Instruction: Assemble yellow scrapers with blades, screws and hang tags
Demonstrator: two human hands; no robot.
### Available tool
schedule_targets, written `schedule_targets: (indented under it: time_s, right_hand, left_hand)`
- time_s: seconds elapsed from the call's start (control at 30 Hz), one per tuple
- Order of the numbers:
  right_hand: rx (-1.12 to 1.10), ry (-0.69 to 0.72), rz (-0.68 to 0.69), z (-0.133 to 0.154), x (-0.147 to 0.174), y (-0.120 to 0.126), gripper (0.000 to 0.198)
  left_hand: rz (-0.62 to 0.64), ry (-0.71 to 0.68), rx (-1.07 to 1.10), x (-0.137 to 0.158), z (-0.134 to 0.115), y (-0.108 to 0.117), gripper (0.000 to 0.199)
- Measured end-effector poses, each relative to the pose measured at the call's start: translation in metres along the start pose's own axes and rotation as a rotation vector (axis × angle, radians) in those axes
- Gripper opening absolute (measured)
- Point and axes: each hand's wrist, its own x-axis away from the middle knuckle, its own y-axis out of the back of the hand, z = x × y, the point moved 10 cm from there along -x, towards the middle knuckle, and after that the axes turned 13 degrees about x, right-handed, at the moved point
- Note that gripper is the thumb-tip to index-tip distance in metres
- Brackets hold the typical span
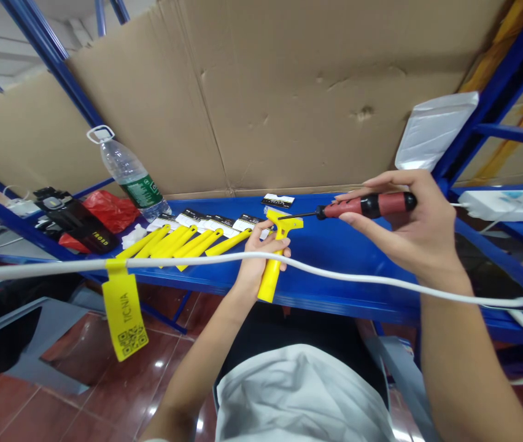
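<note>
My left hand (261,255) is wrapped round the handle of a yellow scraper (272,270), its wide head tilted up and away from me. In my right hand (420,224) is a red and black screwdriver (358,206), gripped by the handle with fingers along it. Its thin dark shaft points left, and the tip lies at the scraper's head; whether it sits in a screw is too small to tell. Left of my left hand, several more yellow scrapers (181,242) lie side by side on the blue shelf (335,258), with black and white cards at their far ends.
A white cable (358,275) with a yellow tag (124,313) crosses in front of my hands. A water bottle (135,175), a black case (77,221) and a red bag (112,212) stand left. Cardboard (289,92) backs the shelf; a white power strip (496,205) is right.
</note>
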Motion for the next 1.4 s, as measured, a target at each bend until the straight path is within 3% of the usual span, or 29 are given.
schedule_targets:
  time_s: [0.17,0.47,0.73,1.0,1.4]
  right_hand:
    - [0.036,-0.026,0.006,-0.009,-0.001,-0.001,0.055]
    - [-0.123,0.025,0.084,-0.003,0.000,-0.008,0.060]
    - [0.104,-0.020,-0.025,-0.006,-0.001,0.003,0.051]
    - [-0.113,0.039,0.051,0.000,-0.002,-0.006,0.061]
    - [0.089,-0.026,-0.016,-0.003,0.000,0.003,0.040]
  left_hand:
    - [0.007,0.003,0.008,0.000,0.000,0.000,0.074]
    - [-0.001,0.003,0.006,0.000,0.000,0.000,0.075]
    - [0.017,0.002,0.010,0.000,0.000,-0.001,0.074]
    - [0.005,0.001,-0.005,-0.001,0.000,-0.001,0.076]
    - [0.016,-0.018,-0.014,0.000,-0.002,-0.003,0.072]
